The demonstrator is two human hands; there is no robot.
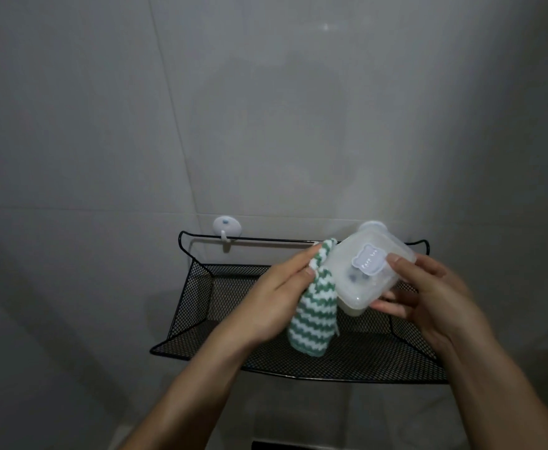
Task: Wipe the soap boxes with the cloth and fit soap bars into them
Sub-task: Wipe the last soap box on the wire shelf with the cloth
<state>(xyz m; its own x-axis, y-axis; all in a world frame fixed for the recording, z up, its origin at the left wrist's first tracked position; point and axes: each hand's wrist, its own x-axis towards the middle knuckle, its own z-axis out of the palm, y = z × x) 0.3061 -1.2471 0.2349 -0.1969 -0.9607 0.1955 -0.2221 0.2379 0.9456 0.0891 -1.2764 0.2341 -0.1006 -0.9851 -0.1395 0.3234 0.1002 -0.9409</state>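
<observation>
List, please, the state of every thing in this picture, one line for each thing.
soap box: lid shut, tilted, held above the basket
cloth: bunched, hanging, touching the box's side
left hand: grips the cloth
right hand: holds the box
mesh basket: hangs on wall hooks

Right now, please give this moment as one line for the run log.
left hand: holds striped cloth against soap box | right hand: holds soap box, lid closed | place: above black mesh shelf

The soap box (367,271) sat right of the cloth (87,308) — touching it — both above the wire-mesh shelf (201,319), wall hook (226,227) behind.
</observation>
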